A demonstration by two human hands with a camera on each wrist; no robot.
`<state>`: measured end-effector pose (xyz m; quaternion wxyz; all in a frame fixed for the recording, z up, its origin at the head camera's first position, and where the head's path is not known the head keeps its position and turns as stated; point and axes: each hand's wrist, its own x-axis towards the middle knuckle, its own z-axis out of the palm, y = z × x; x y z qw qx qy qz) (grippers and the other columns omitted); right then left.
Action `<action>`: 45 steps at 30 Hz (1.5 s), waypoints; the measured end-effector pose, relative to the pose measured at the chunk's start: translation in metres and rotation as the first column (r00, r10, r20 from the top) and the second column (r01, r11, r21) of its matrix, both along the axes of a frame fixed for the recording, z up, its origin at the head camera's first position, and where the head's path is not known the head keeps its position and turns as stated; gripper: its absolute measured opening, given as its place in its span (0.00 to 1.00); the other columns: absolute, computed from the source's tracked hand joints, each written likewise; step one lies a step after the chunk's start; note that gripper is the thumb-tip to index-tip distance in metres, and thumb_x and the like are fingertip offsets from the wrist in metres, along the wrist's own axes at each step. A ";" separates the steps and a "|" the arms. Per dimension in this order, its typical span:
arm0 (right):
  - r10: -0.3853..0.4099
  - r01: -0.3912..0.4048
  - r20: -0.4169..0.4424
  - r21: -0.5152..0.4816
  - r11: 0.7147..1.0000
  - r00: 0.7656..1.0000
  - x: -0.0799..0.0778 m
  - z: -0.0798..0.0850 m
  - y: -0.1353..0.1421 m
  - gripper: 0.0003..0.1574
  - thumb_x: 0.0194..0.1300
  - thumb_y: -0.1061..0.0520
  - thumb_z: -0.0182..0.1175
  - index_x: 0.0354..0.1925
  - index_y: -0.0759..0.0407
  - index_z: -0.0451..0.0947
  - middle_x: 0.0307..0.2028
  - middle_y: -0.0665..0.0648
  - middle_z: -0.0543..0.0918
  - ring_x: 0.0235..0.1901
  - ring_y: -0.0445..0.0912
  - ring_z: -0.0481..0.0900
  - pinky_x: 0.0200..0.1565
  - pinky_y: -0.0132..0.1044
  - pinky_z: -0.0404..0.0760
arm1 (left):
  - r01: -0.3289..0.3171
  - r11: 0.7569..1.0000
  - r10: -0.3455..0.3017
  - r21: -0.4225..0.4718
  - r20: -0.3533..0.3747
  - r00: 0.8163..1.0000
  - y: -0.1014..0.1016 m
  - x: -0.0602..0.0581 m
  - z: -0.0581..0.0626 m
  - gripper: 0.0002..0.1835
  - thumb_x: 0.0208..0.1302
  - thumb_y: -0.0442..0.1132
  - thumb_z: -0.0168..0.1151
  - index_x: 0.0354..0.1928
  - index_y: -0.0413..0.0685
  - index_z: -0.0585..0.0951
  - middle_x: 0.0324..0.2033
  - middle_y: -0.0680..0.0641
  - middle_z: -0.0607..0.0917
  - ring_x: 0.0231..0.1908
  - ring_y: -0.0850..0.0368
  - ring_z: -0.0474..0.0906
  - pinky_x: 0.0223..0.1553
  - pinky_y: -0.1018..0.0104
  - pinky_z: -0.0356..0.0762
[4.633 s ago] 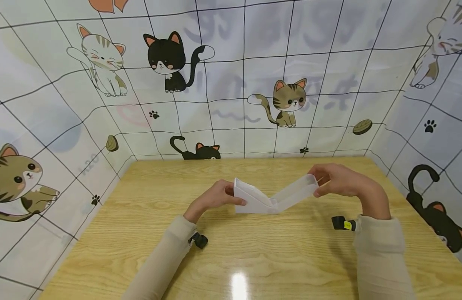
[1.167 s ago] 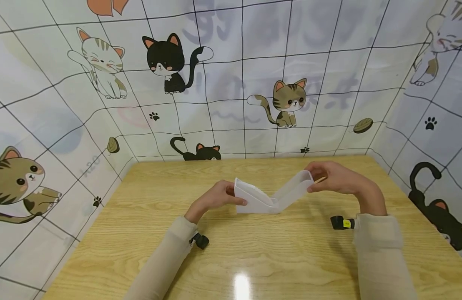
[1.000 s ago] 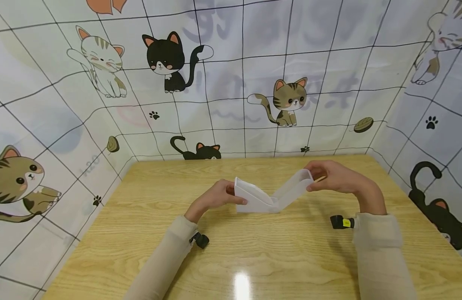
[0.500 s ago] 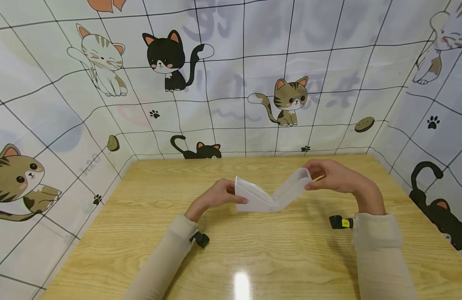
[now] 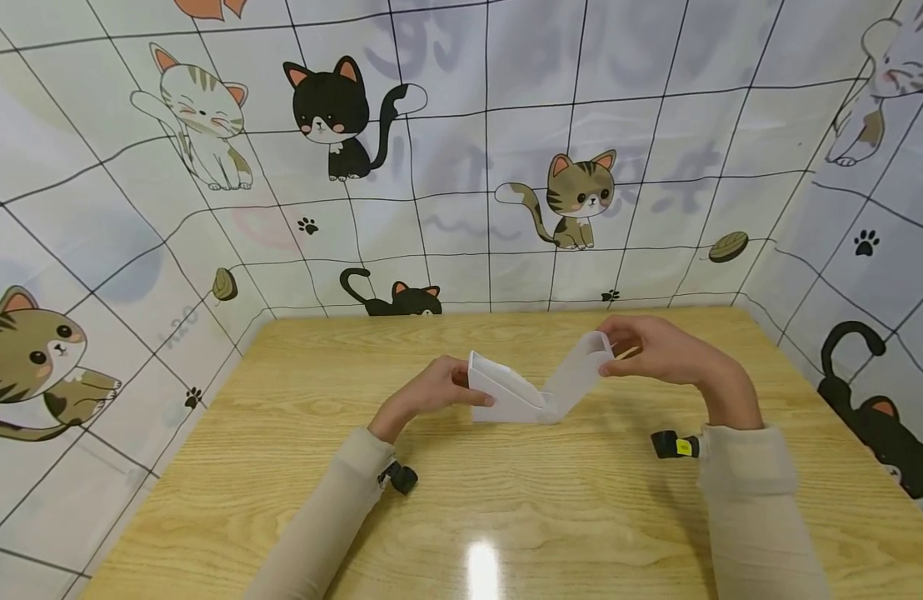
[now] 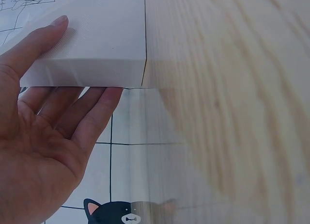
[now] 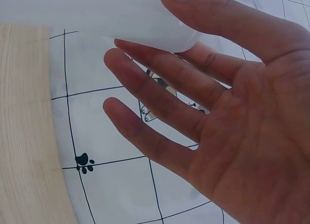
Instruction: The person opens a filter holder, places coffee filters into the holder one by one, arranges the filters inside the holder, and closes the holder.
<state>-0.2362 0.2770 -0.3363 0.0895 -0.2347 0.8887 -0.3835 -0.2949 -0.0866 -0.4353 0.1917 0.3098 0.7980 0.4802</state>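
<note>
A white hinged case (image 5: 510,398) stands on the wooden table, its near side sloping down from left to right. My left hand (image 5: 435,386) grips its left end, thumb on the near face and fingers behind. In the left wrist view that thumb lies flat on the white case (image 6: 104,27). A translucent lid (image 5: 577,375) slants up to the right from the hinge. My right hand (image 5: 656,350) pinches the lid's raised end. In the right wrist view, thumb and forefinger hold the clear lid edge (image 7: 150,32), while the other fingers of my right hand (image 7: 232,117) are spread below it.
The wooden table (image 5: 296,500) reaches back to a cloth wall (image 5: 446,167) printed with cats and grid lines. Similar cloth flanks both sides. A small black camera (image 5: 398,477) sits on the left wrist and another black camera (image 5: 673,444) on the right.
My right hand has moved left and slightly up, swinging the lid steeper toward the case. My left hand has kept its grip on the case's left end.
</note>
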 end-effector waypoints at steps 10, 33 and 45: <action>0.004 -0.004 -0.003 -0.010 1.000 1.000 0.000 -0.001 -0.004 0.21 0.66 0.57 0.71 0.54 0.61 0.79 0.50 0.60 0.88 0.48 0.52 0.87 0.48 0.40 0.85 | -0.020 1.000 0.020 -0.015 0.011 1.000 0.000 0.000 -0.001 0.17 0.64 0.41 0.74 0.53 0.47 0.87 0.46 0.45 0.92 0.42 0.59 0.87 0.43 0.63 0.79; -0.005 0.005 -0.014 -0.028 1.000 1.000 -0.003 -0.003 -0.021 0.22 0.67 0.58 0.71 0.56 0.62 0.78 0.51 0.62 0.87 0.50 0.55 0.86 0.54 0.54 0.84 | -0.011 1.000 0.011 -0.007 0.022 1.000 0.000 0.000 0.000 0.16 0.64 0.41 0.74 0.53 0.47 0.87 0.47 0.45 0.91 0.44 0.58 0.88 0.44 0.62 0.80; 0.000 0.000 -0.007 -0.024 1.000 1.000 -0.006 -0.003 -0.030 0.24 0.67 0.58 0.70 0.58 0.63 0.77 0.51 0.62 0.86 0.51 0.56 0.86 0.55 0.55 0.84 | -0.010 1.000 0.010 -0.010 0.010 1.000 0.000 -0.001 -0.001 0.17 0.64 0.41 0.74 0.54 0.47 0.87 0.47 0.45 0.91 0.44 0.59 0.87 0.43 0.65 0.80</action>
